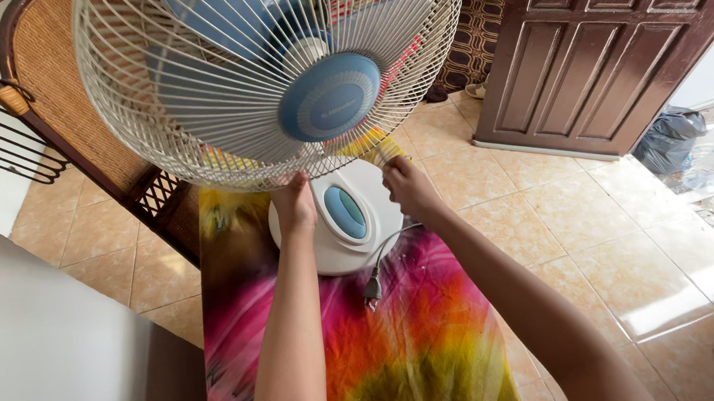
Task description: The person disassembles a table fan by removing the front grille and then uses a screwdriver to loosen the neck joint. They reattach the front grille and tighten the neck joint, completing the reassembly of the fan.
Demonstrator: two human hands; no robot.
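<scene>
A white table fan stands on a tie-dye covered surface (417, 352). Its wire front grille (199, 92) has a blue hub (329, 96), and pale blue blades show behind it. My left hand (294, 205) pinches the grille's bottom rim. My right hand (409, 185) grips the same rim a little to the right. Between my wrists sits the round white fan base (345, 231) with a blue oval panel. The fan's grey cord and plug (373, 290) lie loose on the cloth in front of the base.
A woven wicker chair back (69, 102) with a dark wooden frame stands behind the fan at left. A brown panelled door (621, 10) is at the right. A dark plastic bag (667, 140) lies on the beige tiled floor (570, 235). A pale wall (15, 374) is at left.
</scene>
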